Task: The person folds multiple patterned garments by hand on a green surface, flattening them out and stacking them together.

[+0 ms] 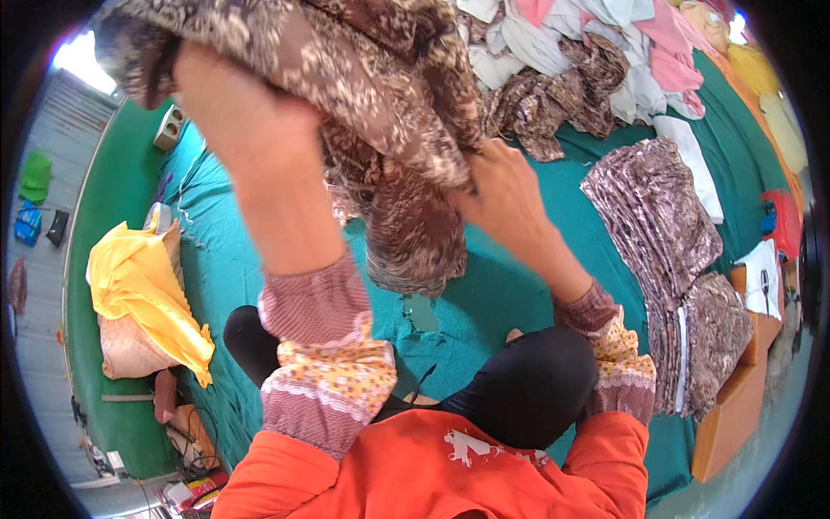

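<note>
A brown patterned cloth (382, 110) with pale mottled print hangs raised in front of me, blurred by motion. My right hand (509, 188) pinches its lower right edge between thumb and fingers. At the upper left, my left hand (279, 130) is up against the same cloth and holds it raised; folds cover its fingers. The cloth's lower end droops above the green sheet (506, 272) between my crossed legs. To the right lies a stack of folded cloths (655, 220) in the same print, with another folded bundle (716, 344) against its near end.
A heap of white and pink cloths (557, 39) lies at the far side, with a crumpled brown patterned piece (551, 97). At left, yellow cloth (139, 279) drapes over a bag. A wooden box (733, 415) stands at the right edge, near a red container (781, 224).
</note>
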`<control>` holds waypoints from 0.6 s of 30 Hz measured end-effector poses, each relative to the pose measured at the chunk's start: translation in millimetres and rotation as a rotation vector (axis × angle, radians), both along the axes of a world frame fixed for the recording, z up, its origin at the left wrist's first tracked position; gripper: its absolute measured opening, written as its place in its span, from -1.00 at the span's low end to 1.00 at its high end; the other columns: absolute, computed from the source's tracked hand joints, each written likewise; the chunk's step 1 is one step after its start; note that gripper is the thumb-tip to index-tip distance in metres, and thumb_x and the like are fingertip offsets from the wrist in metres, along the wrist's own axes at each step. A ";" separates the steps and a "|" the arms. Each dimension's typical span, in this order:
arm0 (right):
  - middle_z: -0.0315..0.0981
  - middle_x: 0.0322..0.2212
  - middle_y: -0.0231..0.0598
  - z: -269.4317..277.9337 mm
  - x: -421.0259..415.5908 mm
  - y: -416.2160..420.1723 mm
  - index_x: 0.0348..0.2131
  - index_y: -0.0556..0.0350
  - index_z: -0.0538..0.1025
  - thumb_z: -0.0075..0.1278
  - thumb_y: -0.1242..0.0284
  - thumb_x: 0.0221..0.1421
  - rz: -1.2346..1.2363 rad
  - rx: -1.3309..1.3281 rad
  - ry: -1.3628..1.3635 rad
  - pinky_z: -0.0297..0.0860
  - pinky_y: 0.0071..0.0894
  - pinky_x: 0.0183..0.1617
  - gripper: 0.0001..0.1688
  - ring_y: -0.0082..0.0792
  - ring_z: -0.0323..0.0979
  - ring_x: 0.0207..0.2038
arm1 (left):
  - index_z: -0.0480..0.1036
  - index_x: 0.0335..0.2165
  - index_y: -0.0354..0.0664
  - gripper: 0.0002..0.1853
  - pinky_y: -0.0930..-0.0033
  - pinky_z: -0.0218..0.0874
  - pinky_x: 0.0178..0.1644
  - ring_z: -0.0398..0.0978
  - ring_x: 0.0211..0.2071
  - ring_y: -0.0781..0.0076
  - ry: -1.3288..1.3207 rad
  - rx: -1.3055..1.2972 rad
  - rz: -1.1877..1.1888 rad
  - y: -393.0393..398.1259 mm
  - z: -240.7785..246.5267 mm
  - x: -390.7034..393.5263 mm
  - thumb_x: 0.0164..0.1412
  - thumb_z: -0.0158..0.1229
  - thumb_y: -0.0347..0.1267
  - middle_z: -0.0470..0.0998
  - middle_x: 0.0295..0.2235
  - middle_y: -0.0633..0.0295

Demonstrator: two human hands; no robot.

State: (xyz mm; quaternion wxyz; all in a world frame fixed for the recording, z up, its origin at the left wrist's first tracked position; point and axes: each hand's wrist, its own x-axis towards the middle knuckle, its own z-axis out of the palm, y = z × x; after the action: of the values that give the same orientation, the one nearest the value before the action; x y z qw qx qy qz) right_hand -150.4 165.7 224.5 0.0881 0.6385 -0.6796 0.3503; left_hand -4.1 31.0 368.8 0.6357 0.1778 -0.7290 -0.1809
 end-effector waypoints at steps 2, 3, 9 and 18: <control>0.30 -0.61 -0.08 2.7 -47.6 14.2 -0.55 0.27 0.42 0.05 0.44 -0.20 0.120 0.028 -0.327 0.28 -0.36 -0.48 -0.79 -0.25 0.35 -0.53 | 0.36 -0.20 -0.32 -0.67 0.27 0.31 -0.15 0.44 -0.23 0.28 0.220 0.318 -0.319 -5.1 18.6 8.5 0.09 -0.05 -0.32 0.44 -0.23 0.11; 0.35 -0.63 -0.17 15.5 -74.6 35.4 -0.51 0.22 0.46 0.10 0.39 -0.15 0.061 0.155 -0.543 0.30 -0.43 -0.46 -0.77 -0.41 0.35 -0.55 | 0.37 -0.22 -0.33 -0.68 0.34 0.30 -0.14 0.45 -0.25 0.33 0.511 0.616 -0.585 -14.1 26.1 11.2 0.08 0.00 -0.32 0.47 -0.26 0.15; 0.46 -0.43 -0.38 102.9 -143.1 72.8 -0.29 0.20 0.49 -0.01 0.43 -0.03 0.018 0.175 -0.522 0.30 -0.53 -0.15 -0.73 -0.60 0.39 -0.30 | 0.35 -0.15 -0.26 -0.65 0.40 0.27 -0.09 0.42 -0.18 0.40 -0.095 0.924 -0.636 -87.9 27.3 21.3 0.06 0.10 -0.36 0.44 -0.17 0.18; 0.41 -0.48 -0.41 205.8 -249.6 30.7 -0.20 0.15 0.46 -0.03 0.41 -0.02 -0.263 -0.332 -0.301 0.26 -0.51 -0.29 -0.66 -0.52 0.33 -0.42 | 0.24 -0.06 -0.27 -0.61 0.33 0.27 -0.11 0.37 -0.16 0.38 -0.218 0.496 -1.239 -159.1 81.5 -98.3 0.18 -0.08 -0.29 0.39 -0.15 0.18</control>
State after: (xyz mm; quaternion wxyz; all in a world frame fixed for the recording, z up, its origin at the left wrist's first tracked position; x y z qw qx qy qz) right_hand -400.0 196.5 430.3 0.1340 0.4623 -0.6954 0.5337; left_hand -102.4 -128.1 450.3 0.2778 -0.1152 -0.6932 -0.6550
